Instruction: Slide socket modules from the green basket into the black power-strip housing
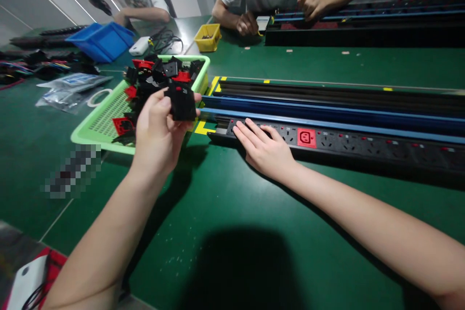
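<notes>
Between the fingers and thumb of my left hand [158, 128] is a black socket module [182, 103] with a small red spot, raised in front of the green basket [98, 128]. My right hand [267, 151] lies flat, fingers stretched, on the left end of a long black power strip [343, 143]. A row of black sockets fills the strip, with one red socket [306, 138] just right of my hand. A gap shows in the rail at its left end. Black and red socket modules [174, 70] are heaped in the basket.
Long blue-edged rails [327, 115] lie behind the strip. Across the green table [225, 213], a person works at another strip beside a small yellow bin [208, 38]. A second person sits behind a blue bin [101, 41]. Plastic bags [69, 89] and a tape roll [100, 98] lie left.
</notes>
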A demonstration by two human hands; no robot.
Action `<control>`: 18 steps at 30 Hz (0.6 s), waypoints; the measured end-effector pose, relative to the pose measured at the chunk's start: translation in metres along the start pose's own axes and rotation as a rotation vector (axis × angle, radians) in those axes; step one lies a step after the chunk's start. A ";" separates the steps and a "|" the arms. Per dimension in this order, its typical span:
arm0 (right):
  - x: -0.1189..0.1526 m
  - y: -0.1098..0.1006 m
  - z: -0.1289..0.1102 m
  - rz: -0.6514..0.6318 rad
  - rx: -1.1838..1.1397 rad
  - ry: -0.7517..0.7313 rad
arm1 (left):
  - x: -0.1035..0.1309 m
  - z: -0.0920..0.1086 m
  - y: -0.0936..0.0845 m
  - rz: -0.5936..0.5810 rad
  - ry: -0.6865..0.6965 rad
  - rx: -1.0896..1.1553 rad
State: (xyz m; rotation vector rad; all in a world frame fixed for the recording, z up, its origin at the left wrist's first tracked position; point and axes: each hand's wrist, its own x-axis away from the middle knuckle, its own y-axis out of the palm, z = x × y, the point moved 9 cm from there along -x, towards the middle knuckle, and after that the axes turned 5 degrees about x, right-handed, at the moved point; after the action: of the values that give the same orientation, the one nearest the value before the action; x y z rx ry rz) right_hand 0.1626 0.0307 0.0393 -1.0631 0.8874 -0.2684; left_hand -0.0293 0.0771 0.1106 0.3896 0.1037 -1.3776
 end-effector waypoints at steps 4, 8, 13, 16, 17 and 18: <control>0.000 0.000 0.001 -0.001 -0.017 0.009 | 0.008 -0.026 0.003 0.024 -0.064 0.037; 0.000 0.001 0.000 -0.004 -0.030 0.008 | 0.006 -0.047 -0.012 0.168 0.049 -0.024; -0.001 0.003 0.001 -0.013 -0.026 0.013 | 0.004 -0.077 -0.021 0.246 -0.051 0.006; -0.001 0.003 0.001 -0.018 -0.039 0.020 | 0.005 -0.086 -0.022 0.229 -0.076 0.002; -0.001 0.003 0.001 -0.018 -0.038 0.019 | 0.006 -0.088 -0.022 0.213 -0.071 -0.018; -0.001 0.003 0.000 -0.018 -0.035 0.017 | 0.006 -0.090 -0.022 0.191 -0.065 -0.042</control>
State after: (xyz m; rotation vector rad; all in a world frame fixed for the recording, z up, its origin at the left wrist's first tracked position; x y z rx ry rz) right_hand 0.1615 0.0328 0.0375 -1.1027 0.9004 -0.2782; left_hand -0.0358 0.0981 0.0207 0.3108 0.0410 -1.1966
